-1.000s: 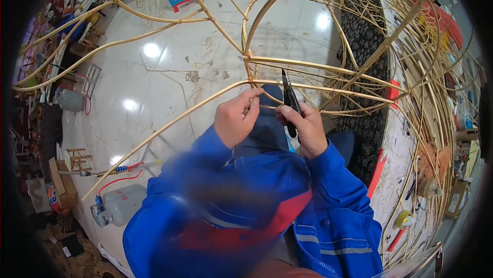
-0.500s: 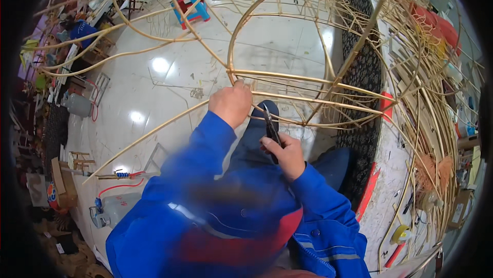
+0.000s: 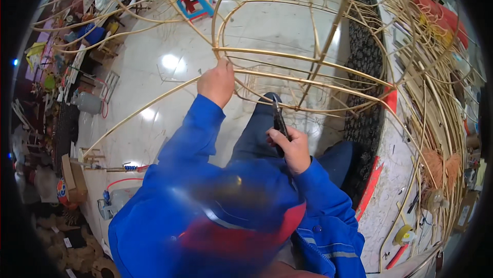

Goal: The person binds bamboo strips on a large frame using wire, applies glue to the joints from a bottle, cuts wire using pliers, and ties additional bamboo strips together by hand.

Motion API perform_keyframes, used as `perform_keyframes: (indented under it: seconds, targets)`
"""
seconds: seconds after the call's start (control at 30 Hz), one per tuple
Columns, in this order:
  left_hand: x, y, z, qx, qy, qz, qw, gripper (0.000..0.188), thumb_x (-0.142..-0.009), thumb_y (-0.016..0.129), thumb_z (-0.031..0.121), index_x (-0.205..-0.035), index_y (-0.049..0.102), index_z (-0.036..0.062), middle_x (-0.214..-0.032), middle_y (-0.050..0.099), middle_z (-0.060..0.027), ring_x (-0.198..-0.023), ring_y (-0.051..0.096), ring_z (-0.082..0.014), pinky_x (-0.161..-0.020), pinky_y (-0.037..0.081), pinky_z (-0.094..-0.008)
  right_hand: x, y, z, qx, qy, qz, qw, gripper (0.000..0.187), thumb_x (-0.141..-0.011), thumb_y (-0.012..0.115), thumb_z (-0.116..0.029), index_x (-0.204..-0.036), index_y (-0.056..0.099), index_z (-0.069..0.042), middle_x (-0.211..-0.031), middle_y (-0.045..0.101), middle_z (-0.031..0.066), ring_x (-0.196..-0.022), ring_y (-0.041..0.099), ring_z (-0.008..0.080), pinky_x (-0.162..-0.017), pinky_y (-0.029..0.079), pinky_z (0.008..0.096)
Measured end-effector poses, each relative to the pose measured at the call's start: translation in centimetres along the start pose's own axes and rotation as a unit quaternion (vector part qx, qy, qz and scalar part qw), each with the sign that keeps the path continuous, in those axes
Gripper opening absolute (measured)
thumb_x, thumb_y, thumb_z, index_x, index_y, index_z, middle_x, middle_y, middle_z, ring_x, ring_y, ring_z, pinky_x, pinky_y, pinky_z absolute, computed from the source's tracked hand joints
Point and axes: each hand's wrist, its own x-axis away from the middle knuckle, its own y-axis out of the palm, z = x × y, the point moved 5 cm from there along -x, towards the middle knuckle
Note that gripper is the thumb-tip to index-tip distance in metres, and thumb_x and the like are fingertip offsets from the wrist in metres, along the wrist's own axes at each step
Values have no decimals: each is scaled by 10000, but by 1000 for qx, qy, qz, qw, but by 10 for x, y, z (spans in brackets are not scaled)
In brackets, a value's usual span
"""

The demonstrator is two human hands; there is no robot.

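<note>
Pinching the mostly joined cane frame [image 3: 287,77] at eleven o'clock is the left hand [image 3: 215,84], the right hand [image 3: 291,148] curling fingers round dark pliers [image 3: 278,118], one strip [image 3: 154,100] seemingly unfastened toward nine o'clock.

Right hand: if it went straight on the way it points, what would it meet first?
Probably the curved pale strip just ahead; the dark tool in the right hand overlaps it in view, though depth, and so contact, is unclear.

Frame [image 3: 267,53]: smooth wood-like strips, faint sheen
Dark tool [image 3: 279,123]: metallic, shiny-tipped
Jacket [image 3: 328,190]: matt cloth
Floor [image 3: 133,88]: glossy tile
Far stool [image 3: 197,5]: smooth plastic
</note>
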Motion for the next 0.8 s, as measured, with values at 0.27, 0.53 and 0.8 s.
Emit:
perform_keyframes:
  seconds: [0.27,0.53,0.8]
  targets:
    - [41,-2,-19,344,31,111,932,91,-910,644,107,-922,663,20,-610,628,-48,-522,579,-99,-485,413,-260,-4,18,3,5,30,-44,999,289,-916,630,-225,-1025,655,42,-894,674,94,-829,625,139,-792,483,277]
    - [73,15,-25,592,-127,11,796,150,-968,587,121,-1019,586,-20,-747,551,45,-632,404,3,-543,312,-171,-35,50,-10,-128,109,-167,971,293,-985,535,-223,-1140,559,25,-1126,634,162,-1013,640,217,-892,495,315]
    - [74,10,-27,633,-148,10,760,142,-973,580,124,-1009,587,-13,-750,555,48,-641,410,6,-553,314,-166,-44,65,-12,-212,191,-186,940,243,-981,554,-239,-1053,560,-7,-1031,659,155,-920,666,211,-808,539,322]
